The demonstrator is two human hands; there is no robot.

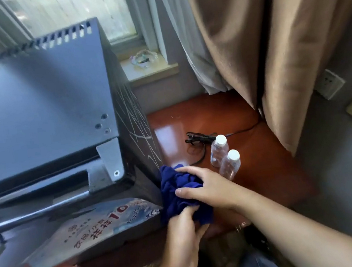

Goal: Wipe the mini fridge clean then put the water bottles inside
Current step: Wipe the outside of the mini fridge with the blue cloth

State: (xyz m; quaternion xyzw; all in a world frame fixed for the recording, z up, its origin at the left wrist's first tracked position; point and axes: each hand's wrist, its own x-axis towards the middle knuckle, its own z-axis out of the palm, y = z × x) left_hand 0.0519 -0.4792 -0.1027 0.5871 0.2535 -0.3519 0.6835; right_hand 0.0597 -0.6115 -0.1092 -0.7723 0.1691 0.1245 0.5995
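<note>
Both hands' fingers [191,211] clenched on blue cloth [177,190], fridge [34,110] corner partly hidden.

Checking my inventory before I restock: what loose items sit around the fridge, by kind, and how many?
Water bottles: 2
Blue cloth: 1
Black cord: 1
Total: 4

The mini fridge [41,110] runs off the frame at nine o'clock; its interior is unseen, the front sticker [106,221] print blurs, and the blue cloth [177,190] is partly covered by fingers
</note>
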